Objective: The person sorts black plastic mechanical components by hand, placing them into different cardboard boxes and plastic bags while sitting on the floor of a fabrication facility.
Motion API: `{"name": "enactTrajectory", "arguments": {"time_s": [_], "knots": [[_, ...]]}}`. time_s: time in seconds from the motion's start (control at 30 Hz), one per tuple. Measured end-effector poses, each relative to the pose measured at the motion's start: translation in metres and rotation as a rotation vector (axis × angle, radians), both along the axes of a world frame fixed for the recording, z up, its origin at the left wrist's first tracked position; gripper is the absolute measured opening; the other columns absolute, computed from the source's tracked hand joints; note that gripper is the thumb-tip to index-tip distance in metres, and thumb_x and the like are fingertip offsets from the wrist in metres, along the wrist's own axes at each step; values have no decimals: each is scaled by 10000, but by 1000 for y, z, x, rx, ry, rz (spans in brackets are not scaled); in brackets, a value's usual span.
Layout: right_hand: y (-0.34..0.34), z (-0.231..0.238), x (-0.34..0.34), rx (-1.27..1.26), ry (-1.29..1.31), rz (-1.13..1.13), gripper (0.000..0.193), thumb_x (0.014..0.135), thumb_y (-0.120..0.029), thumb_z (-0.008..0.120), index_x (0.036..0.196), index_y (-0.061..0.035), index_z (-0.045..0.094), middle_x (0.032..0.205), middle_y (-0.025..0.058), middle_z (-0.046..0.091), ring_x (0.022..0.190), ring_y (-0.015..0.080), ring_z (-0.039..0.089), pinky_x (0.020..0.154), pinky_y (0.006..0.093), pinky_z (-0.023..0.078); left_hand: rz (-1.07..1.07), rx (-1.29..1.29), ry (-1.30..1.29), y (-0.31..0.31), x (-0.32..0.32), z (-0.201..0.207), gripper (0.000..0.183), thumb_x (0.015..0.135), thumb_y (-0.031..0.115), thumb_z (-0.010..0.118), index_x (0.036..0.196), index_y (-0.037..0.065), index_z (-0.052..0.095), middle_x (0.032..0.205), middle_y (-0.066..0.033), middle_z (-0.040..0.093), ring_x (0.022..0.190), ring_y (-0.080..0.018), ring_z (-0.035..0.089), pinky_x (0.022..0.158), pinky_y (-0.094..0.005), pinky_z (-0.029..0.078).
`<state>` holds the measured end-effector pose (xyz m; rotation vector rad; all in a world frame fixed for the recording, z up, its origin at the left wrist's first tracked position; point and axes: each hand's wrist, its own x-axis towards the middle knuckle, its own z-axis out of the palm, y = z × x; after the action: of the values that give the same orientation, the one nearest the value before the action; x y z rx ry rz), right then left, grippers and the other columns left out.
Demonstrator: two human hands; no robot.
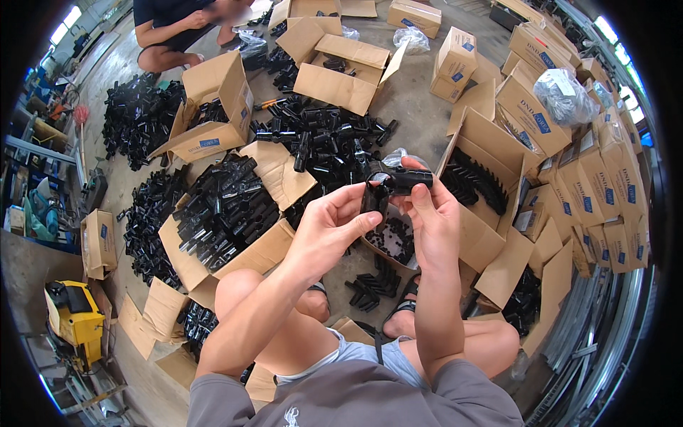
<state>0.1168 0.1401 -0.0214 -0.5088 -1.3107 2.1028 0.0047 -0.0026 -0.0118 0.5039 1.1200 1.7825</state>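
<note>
Between my hands is a shiny black pipe fitting [406,182] with tube-like arms at an angle to each other. My right hand [435,206] grips its right arm between thumb and fingers. The fingers of my left hand [340,213] are closed round the part that points down. Just under my hands stands a small box [383,250] of small black pieces [398,235], partly hidden by them. On the floor between my feet lie several black angled fittings [375,285]. A large heap of black fittings [327,139] spreads out beyond my hands.
An open carton [491,242] with rows of black fittings stands right of my hands; another full carton [249,263] is at my left. Closed cartons [590,188] are stacked at far right, beside metal bars [594,334]. Another person [171,32] crouches at far left. A yellow machine [75,324] stands left.
</note>
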Motion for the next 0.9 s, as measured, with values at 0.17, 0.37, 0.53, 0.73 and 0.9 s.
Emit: {"name": "enactTrajectory", "arguments": {"time_s": [0.17,0.37,0.53,0.73,0.9], "knots": [[-3,-9,-2,0,19,-72,468,967,-285,735,1317,6,629,1068,28,728,877,97,673,750,215,453,-25,-62,25,-2,0,2,488,920,-29,723,1379,-60,557,1236,-116,700,1090,-118,661,982,-283,536],[-13,-17,-2,-18,-17,-107,463,958,-287,747,1299,6,640,1078,23,719,882,94,669,758,218,458,-27,-131,149,-4,-1,-4,444,898,-51,725,1320,-74,588,1200,-120,711,1071,-122,667,969,-291,543],[5,-31,2,38,-23,-83,528,1023,-386,633,1376,2,573,1150,78,723,923,116,678,777,240,491,4,-152,135,-8,-8,-9,450,904,-87,678,1337,-85,553,1177,-110,705,1053,-125,667,947,-285,545],[141,-105,10,159,-433,-437,292,1076,-258,538,1235,-28,625,1042,82,717,869,131,688,720,269,539,188,-406,731,-19,-36,-10,453,833,2,759,1267,-46,639,1009,-184,763,820,-184,725,768,-309,562],[183,-241,-21,565,-1007,10,247,963,-204,632,1084,-17,739,959,180,757,918,245,747,781,385,586,146,-593,1094,-14,-45,0,411,811,64,765,1210,20,678,937,-239,721,861,-401,709,768,-449,557]]}}
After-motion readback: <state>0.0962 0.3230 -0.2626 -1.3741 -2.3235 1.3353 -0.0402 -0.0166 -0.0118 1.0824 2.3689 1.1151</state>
